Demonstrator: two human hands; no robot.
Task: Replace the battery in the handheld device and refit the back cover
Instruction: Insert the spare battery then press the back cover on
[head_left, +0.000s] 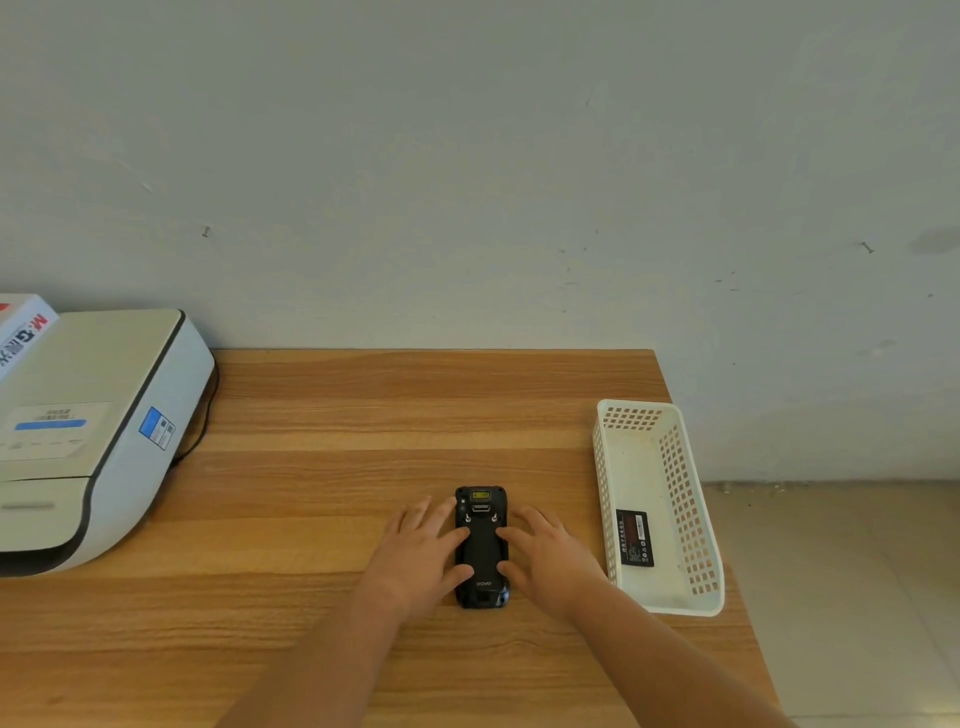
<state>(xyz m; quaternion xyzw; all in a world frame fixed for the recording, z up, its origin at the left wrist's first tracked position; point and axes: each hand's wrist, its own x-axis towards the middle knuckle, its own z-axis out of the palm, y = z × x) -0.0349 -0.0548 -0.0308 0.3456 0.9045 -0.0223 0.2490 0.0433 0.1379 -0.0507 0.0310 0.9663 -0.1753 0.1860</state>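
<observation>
A black handheld device lies face down on the wooden table, its back cover in place and its scanner end pointing away from me. My left hand rests flat along its left side, with thumb and fingertip touching the back cover. Along the right side, my right hand lies the same way, fingers spread and touching the cover. Neither hand grips anything. A black battery with a red label lies in the white basket to the right.
A large white printer fills the table's left side, with a cable behind it. The perforated basket stands near the table's right edge. A grey wall runs behind the table, and tiled floor shows to the right.
</observation>
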